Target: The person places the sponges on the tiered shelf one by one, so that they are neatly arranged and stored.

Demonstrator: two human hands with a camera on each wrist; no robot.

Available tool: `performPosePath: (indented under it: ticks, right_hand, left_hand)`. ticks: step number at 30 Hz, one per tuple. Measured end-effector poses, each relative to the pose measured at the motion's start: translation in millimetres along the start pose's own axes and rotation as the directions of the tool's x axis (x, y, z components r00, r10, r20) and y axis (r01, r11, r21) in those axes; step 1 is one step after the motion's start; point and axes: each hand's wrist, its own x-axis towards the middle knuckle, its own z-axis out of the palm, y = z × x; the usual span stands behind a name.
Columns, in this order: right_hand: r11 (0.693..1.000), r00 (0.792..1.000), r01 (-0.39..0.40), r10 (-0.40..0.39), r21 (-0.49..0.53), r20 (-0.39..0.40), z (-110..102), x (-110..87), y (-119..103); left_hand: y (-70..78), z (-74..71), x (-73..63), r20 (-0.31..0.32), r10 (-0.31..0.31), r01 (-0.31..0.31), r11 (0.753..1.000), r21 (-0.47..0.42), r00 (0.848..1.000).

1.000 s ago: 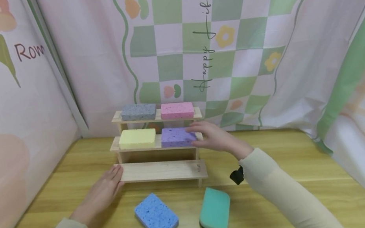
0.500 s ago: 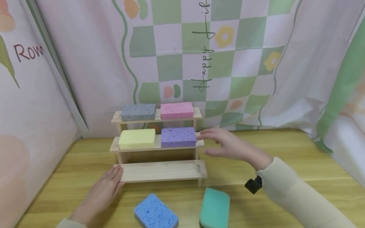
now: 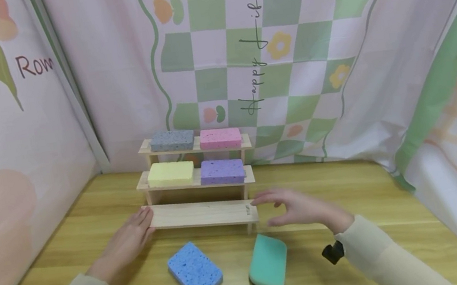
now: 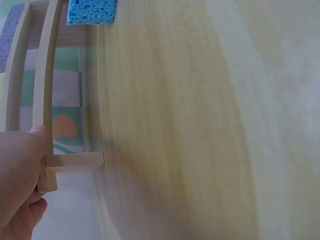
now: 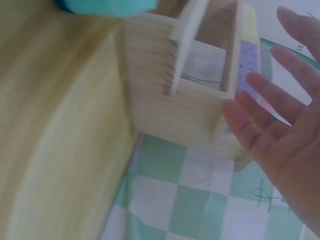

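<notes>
A three-step wooden shelf (image 3: pixel 204 213) stands on the table. My left hand (image 3: pixel 132 232) grips the left end of its lowest board; in the left wrist view the thumb lies on one side of the board and the fingers are curled on the other. My right hand (image 3: pixel 299 206) hovers by the right end of that board, fingers spread and holding nothing. On the middle board sit a yellow sponge (image 3: pixel 170 173) and a purple sponge (image 3: pixel 221 171). A grey sponge (image 3: pixel 172 141) and a pink sponge (image 3: pixel 220 138) lie on the top board.
A blue sponge (image 3: pixel 195 273) and a green sponge (image 3: pixel 268 264) lie on the wooden table (image 3: pixel 348 273) in front of the shelf. Behind the shelf hangs a checked curtain (image 3: pixel 213 45), with printed cloth (image 3: pixel 0 148) on the left side.
My right hand has left the purple sponge and moved down and to the right, beside the lowest board. The left hand keeps its hold; the sponges stay in place.
</notes>
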Motion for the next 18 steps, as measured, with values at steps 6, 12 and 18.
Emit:
performPosePath:
  ticks: [6,12,18]
  right_hand:
    - [0.994,0.998,0.011,-0.017,0.107,0.057,17.8,-6.4,5.6]
    - [0.988,0.994,0.033,-0.048,0.149,0.103,29.6,-10.8,8.2]
    - [0.982,0.982,0.036,-0.069,0.185,0.175,37.6,-15.3,10.7]
  left_hand:
    - [-0.1,-0.3,-0.5,-0.044,0.027,-0.027,1.000,-0.002,0.999]
    - [0.0,0.0,-0.3,-0.036,0.020,-0.020,1.000,-0.006,0.999]
    - [0.1,-0.5,0.2,0.007,-0.001,0.001,1.000,-0.006,1.000]
